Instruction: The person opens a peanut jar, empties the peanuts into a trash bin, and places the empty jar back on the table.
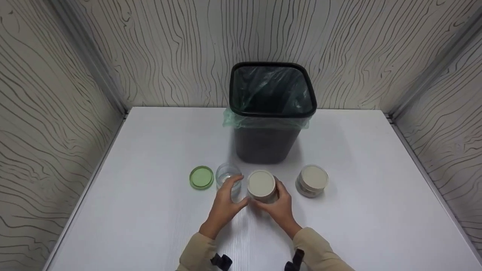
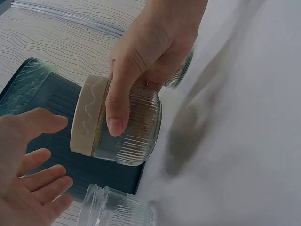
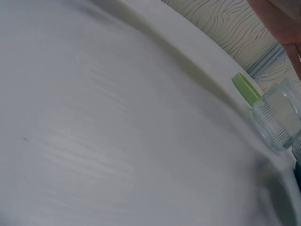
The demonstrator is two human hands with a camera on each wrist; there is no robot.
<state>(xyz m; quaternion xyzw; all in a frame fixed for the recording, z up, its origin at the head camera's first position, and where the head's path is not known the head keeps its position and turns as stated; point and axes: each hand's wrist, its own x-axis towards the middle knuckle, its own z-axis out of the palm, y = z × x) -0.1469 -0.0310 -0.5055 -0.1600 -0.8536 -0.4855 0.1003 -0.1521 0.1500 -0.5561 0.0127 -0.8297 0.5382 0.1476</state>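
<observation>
My right hand (image 1: 280, 207) grips a ribbed glass jar (image 2: 141, 125) by its side, thumb across the glass. A cream lid (image 1: 261, 183) with a wavy line on its edge tops this jar, which casts a shadow on the table. Close on its left, my left hand (image 1: 224, 205) holds nothing, thumb and fingers spread apart. In the left wrist view those fingers (image 2: 44, 179) are loosely bent. Just beyond them stands a lidless clear glass jar (image 1: 226, 170), partly covered by the hand in the head view. A green lid (image 1: 201, 177) lies left of that jar.
A dark bin (image 1: 265, 145) lined with a thin green bag (image 1: 229, 117) stands behind the jars, near the back wall. Another cream-lidded jar (image 1: 313, 178) sits on the white table (image 1: 150, 195) to the right. Wood-patterned walls (image 1: 180, 52) enclose the back and sides.
</observation>
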